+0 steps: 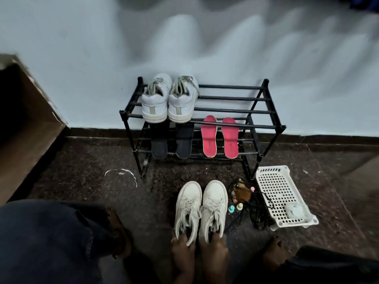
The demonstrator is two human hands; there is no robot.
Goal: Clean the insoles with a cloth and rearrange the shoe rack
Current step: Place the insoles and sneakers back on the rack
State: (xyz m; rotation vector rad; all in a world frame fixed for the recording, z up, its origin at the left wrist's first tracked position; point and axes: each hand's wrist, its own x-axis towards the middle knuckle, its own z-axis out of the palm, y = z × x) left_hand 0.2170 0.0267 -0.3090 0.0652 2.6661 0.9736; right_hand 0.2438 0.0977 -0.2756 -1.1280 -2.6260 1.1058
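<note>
A black metal shoe rack stands against the wall. A pair of white sneakers sits on the left of its top shelf. On the lower shelf lie two dark insoles at the left and two red insoles at the right. On the floor in front stands a second pair of white lace-up sneakers, toes toward the rack. My left hand grips the heel of the left shoe and my right hand grips the heel of the right shoe.
A white perforated plastic basket lies right of the shoes with a pale cloth in it. Small bottles, a brown item and black cords lie between them. A brown cabinet stands at left. My knee and feet frame the bottom.
</note>
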